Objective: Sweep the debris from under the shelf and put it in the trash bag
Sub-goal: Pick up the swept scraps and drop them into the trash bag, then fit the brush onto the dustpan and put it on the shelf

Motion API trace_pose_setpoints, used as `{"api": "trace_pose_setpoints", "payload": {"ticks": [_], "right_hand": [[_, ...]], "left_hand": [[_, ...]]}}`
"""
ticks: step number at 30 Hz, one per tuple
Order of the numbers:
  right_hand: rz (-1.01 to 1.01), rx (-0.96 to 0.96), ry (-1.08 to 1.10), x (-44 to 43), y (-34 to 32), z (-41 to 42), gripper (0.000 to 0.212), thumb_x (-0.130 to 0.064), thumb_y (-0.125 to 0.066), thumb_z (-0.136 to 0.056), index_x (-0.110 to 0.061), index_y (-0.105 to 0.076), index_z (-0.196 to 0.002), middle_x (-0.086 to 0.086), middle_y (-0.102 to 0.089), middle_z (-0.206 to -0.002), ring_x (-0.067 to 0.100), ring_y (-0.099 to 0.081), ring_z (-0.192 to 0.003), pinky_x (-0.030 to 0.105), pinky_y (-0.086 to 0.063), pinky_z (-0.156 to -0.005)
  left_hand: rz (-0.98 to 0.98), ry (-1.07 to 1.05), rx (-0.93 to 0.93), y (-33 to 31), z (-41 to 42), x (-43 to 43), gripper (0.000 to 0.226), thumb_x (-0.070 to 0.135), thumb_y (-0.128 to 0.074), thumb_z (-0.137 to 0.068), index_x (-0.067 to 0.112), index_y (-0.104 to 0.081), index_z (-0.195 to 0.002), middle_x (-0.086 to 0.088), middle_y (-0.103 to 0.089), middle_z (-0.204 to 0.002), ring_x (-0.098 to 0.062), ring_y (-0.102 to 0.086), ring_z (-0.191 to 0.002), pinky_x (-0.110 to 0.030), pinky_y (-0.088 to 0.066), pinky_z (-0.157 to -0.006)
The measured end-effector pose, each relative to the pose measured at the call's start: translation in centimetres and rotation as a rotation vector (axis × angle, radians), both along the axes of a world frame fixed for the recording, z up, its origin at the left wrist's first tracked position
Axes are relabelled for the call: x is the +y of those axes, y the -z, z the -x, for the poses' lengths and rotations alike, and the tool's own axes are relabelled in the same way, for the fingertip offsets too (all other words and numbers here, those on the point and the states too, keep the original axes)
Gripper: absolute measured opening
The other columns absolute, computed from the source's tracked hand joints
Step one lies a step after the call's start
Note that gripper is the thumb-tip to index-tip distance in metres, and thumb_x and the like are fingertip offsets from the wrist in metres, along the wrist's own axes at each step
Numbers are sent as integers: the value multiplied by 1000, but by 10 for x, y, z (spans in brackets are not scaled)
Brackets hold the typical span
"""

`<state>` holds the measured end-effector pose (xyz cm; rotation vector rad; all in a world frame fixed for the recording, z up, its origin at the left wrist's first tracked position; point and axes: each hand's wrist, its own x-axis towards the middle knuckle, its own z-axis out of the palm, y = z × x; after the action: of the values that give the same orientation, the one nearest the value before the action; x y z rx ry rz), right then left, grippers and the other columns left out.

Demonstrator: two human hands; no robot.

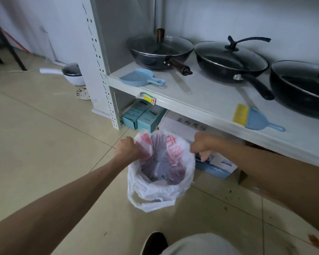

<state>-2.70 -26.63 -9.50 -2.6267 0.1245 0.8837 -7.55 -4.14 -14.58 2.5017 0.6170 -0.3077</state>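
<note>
White red-printed plastic trash bag [162,197]: left hand [128,148] and right hand [203,144] are pinching its rim, spreading it; next likely needing yellow-bristled blue brush [250,118]

Looks forward and steeply down from the wearer's head through one wide-angle lens. Hangs close over the trash bag [160,196] at frame centre; takes in the shelf [210,101] across the upper right, pale tiled floor [35,135] at left and bottom.

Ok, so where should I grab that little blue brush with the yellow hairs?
Grab the brush by its thin blue handle, coming from above at the shelf front. It lies flat, handle pointing right, away from the bristles.
</note>
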Motion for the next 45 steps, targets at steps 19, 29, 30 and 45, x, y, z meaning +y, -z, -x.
{"api": "trace_pose_setpoints", "payload": {"ticks": [19,29,30,45], "right_hand": [[-189,-101,149,70,60,-42,37,1,-67,-79,3,-52,-112,25,-58,-118,39,-69,-84,42,-61,-58],[-232,-311,107,129,82,-71,40,-9,-69,-79,-3,-52,-115,18,-59,-121,34,-61,-107,36,-54,-87],[-235,-316,110,129,83,-71,40,-10,-69,-79,-3,-52,-115,17,-60,-120,34,-61,-106,35,-54,-85],[-239,-572,78,-2,-11,-44,12,-18,-69,-70,-6,-71,-68,10,-72,-75,24,-69,-70,36,-59,-69]], "left_hand": [[42,-198,-56,23,-36,90,33,32,-68,-87,3,-62,-99,-9,-65,-92,-25,-65,-78,-37,-61,-69],[-9,-288,-92,26,-48,149,23,20,-62,-86,-1,-71,-89,-13,-70,-86,-25,-67,-69,-36,-58,-59],[-13,-282,-87,26,-48,150,24,21,-62,-87,-1,-71,-88,-13,-71,-86,-24,-67,-68,-34,-58,-58],[-161,283,-308,-45,-54,-19,44,23,-60,-89,18,-54,-132,-5,-62,-131,-22,-62,-109,-32,-51,-78]]}}
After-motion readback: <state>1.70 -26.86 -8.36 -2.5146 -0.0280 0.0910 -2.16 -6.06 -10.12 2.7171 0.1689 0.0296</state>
